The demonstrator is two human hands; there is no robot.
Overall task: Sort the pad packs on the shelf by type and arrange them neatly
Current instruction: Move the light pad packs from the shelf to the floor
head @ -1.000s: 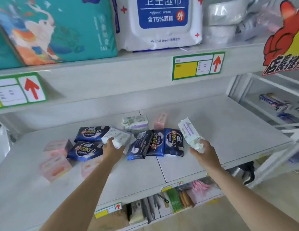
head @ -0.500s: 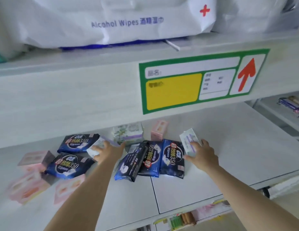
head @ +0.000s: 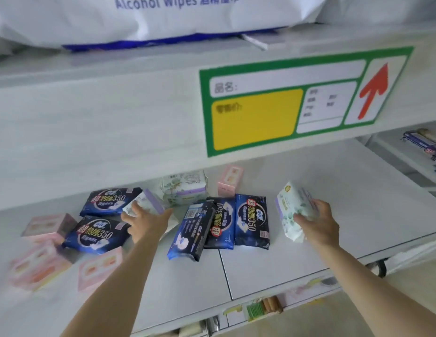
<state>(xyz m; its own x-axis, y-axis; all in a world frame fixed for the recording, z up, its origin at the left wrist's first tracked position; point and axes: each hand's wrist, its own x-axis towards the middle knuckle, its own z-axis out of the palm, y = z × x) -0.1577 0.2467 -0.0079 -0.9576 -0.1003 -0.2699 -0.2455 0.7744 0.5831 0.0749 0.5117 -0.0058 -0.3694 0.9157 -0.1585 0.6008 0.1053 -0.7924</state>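
Pad packs lie scattered on the white shelf (head: pixel 273 268). My left hand (head: pixel 146 220) grips a white pack with a purple edge (head: pixel 145 203), between two dark blue packs (head: pixel 109 200) (head: pixel 97 235) and a white floral pack (head: pixel 185 188) at the back. My right hand (head: pixel 316 222) holds another white floral pack (head: pixel 293 210) upright, just right of three dark blue packs (head: pixel 252 221) (head: pixel 220 223) (head: pixel 191 233) leaning side by side. Several pink packs (head: pixel 45 227) (head: pixel 100 266) sit at the left, one pink pack (head: pixel 230 181) at the back.
The upper shelf's front edge carries a green and yellow price label (head: pixel 285 103) close overhead. A large alcohol wipes bag (head: pixel 151 18) lies on top of it. Bare shelf surface stretches to the right of my right hand. A side rack (head: pixel 421 147) stands at the far right.
The view has moved in closer under the upper shelf. My right hand brought its white floral pack down near the shelf beside the blue packs. My left hand kept hold of its white pack.
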